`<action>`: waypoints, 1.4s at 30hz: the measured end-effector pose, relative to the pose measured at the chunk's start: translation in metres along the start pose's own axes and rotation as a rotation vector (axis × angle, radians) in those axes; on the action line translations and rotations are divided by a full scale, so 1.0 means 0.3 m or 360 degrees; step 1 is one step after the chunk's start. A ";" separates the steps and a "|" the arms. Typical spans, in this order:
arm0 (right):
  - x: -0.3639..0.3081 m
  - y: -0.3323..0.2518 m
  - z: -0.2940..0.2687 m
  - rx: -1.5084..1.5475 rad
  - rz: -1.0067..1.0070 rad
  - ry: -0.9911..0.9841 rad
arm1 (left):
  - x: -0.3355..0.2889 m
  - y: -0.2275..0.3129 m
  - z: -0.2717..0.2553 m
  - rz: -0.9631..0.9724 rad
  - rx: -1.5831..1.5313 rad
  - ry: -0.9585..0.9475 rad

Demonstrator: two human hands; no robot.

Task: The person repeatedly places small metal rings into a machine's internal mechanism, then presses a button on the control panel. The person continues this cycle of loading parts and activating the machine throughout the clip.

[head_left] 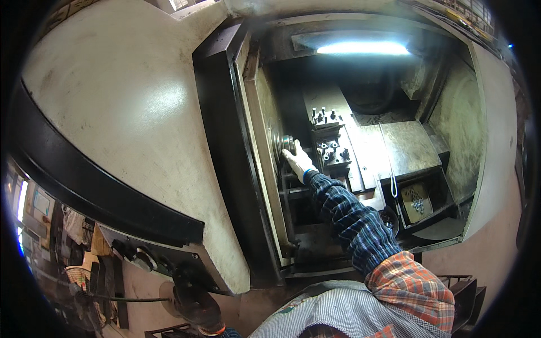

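Right hand [297, 159] against round chuck [287, 141], grip unclear; small metal pieces [417, 204] in bin [411, 192]

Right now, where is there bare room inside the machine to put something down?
The flat metal cover looks bare, right of the pale hook and beyond the tray of small parts. It's crowded at the two bolted tool blocks, and around the round metal fitting, where the right hand is.
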State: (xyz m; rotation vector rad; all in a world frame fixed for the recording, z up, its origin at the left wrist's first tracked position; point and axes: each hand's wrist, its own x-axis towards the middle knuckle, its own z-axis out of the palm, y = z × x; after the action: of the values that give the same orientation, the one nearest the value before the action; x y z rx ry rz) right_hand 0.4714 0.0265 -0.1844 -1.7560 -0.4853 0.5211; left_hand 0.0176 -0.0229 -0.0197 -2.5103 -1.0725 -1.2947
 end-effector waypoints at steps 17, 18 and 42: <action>-0.795 0.266 -0.281 0.0170 0.0573 -0.0721 | 0.054 -0.118 0.005 0.0203 -0.0626 -0.0144; -0.859 0.308 -0.325 0.0219 0.0565 -0.0668 | 0.045 -0.123 0.019 0.0193 -0.0586 -0.0115; -1.930 -0.057 -0.781 -0.1319 -0.0523 0.0767 | -0.461 0.916 0.144 -0.2239 -0.2878 -0.3890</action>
State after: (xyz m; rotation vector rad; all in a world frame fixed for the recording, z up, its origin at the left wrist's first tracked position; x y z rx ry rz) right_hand 0.1349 -0.4858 -0.0626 -2.4172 -0.6763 -0.4062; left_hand 0.1689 -0.2836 -0.0949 0.2252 0.2565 -0.8959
